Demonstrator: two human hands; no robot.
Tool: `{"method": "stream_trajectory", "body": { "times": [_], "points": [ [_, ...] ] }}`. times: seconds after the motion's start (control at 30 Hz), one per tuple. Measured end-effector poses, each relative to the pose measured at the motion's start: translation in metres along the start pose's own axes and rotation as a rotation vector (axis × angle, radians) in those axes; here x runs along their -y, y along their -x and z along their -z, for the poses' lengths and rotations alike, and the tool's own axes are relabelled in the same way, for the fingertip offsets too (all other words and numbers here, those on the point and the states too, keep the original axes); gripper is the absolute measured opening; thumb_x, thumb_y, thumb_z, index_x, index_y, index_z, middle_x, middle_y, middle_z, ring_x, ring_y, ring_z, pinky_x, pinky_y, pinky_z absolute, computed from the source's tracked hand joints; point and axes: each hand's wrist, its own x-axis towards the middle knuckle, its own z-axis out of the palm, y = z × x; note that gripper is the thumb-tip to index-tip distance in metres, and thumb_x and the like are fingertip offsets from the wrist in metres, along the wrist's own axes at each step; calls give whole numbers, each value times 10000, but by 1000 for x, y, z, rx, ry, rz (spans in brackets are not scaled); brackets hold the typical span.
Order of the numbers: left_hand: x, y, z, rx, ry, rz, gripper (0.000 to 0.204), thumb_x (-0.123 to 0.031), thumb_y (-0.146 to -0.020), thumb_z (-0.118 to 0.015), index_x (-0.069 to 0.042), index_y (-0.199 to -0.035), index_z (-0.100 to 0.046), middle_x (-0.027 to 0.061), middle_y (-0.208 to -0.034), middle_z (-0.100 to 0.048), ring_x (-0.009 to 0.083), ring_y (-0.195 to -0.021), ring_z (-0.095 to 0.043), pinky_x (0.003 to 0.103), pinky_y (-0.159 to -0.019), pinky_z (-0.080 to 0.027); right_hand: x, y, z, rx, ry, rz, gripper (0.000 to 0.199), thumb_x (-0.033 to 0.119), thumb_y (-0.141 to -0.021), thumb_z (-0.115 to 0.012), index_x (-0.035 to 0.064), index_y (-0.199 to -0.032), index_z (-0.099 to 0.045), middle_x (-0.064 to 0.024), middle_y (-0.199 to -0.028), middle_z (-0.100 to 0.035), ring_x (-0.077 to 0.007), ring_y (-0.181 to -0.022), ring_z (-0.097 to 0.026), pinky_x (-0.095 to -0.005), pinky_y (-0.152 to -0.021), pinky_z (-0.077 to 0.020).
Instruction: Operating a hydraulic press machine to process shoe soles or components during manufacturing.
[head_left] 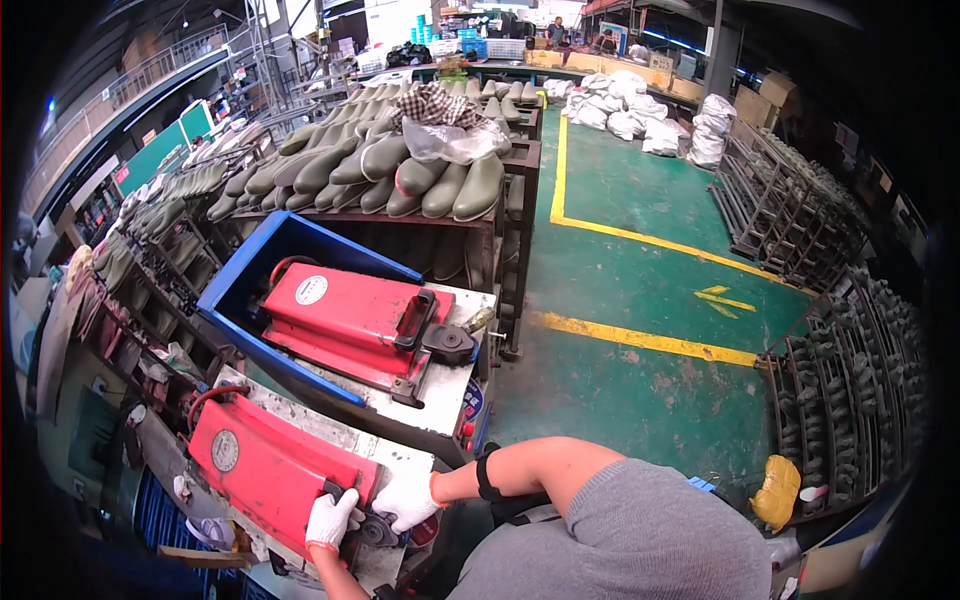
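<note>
A red machine cover with a round white label lies on a white worktop at the lower left. My left hand, in a white glove with an orange cuff, is closed around the black handle near the right end of this cover. My right hand, gloved the same way, is beside the dark round knob at the machine's front; its fingers are partly hidden. Farther off, a second red machine with its own black handle sits inside a blue guard.
Olive-green boots crowd a rack beyond the machines, a checked cloth and clear plastic on top. Metal racks line the right side. White sacks are piled at the back. Yellow lines mark the green floor. A yellow bundle sits at right.
</note>
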Motion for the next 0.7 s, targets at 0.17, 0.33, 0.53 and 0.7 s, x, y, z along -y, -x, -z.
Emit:
{"method": "stream_trajectory", "body": {
  "times": [0.17,0.33,0.53,0.7],
  "points": [
    [1,0,0,-2,2,-1,393,-335,-977,-685,15,-802,-716,126,-700,-739,163,-512,-622,308,-537,-490,3,2,4,-4,-5,12,400,376,-752,-742,57,-987,-686,-190,-893,-711,-394,-874,-703,-491,-775,-545],
    [0,0,0,1,5,-3,393,-337,-975,-688,15,-802,-715,127,-697,-736,166,-513,-625,308,-540,-499,3,3,5,-11,1,11,392,373,-751,-738,61,-982,-689,-189,-891,-712,-391,-874,-704,-487,-773,-546],
    [1,-1,-1,-13,-4,2,388,-333,-975,-689,14,-802,-714,125,-697,-736,168,-509,-625,308,-538,-501,2,2,2,-17,0,8,378,370,-745,-734,68,-967,-687,-183,-887,-710,-387,-866,-702,-488,-760,-543],
    [2,-2,0,-10,-14,-3,397,-340,-972,-690,13,-791,-717,124,-695,-736,168,-504,-624,312,-534,-498,2,4,2,-44,-45,13,360,365,-733,-731,74,-940,-681,-175,-869,-703,-383,-839,-699,-485,-743,-539]
  ]
}}
